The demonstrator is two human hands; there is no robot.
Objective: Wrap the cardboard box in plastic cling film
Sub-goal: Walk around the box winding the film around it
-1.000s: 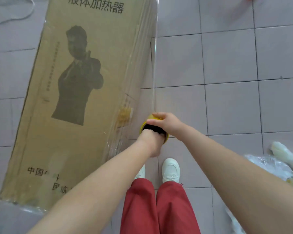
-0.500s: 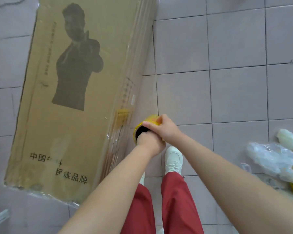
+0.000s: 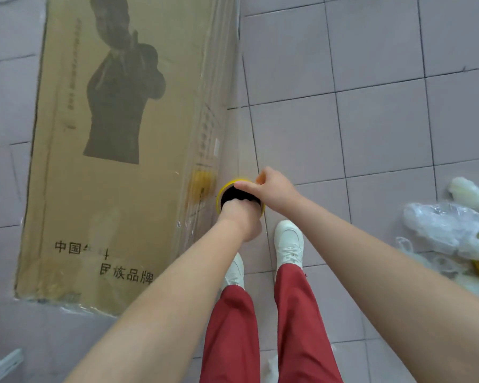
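Note:
A tall brown cardboard box (image 3: 116, 189) stands on the tiled floor at the left, printed with a dark figure and black characters. Clear cling film covers its face and right side. The cling film roll (image 3: 224, 192), with a yellow rim and a dark hollow core, is held upright beside the box's right edge. My left hand (image 3: 239, 219) has its fingers pushed down into the core. My right hand (image 3: 271, 189) grips the roll's top rim, thumb over the edge. A stretched sheet of film (image 3: 233, 128) runs from the roll up along the box's right edge.
Crumpled clear plastic and something yellow (image 3: 454, 239) lie on the floor at the right. My white shoes (image 3: 288, 241) and red trousers (image 3: 260, 333) are directly below the roll. A pale strip (image 3: 0, 366) lies at the bottom left corner.
The box has slid up and leftward in view, so its lower edge now shows. Both hands keep the same hold on the roll, staying beside the box's right edge.

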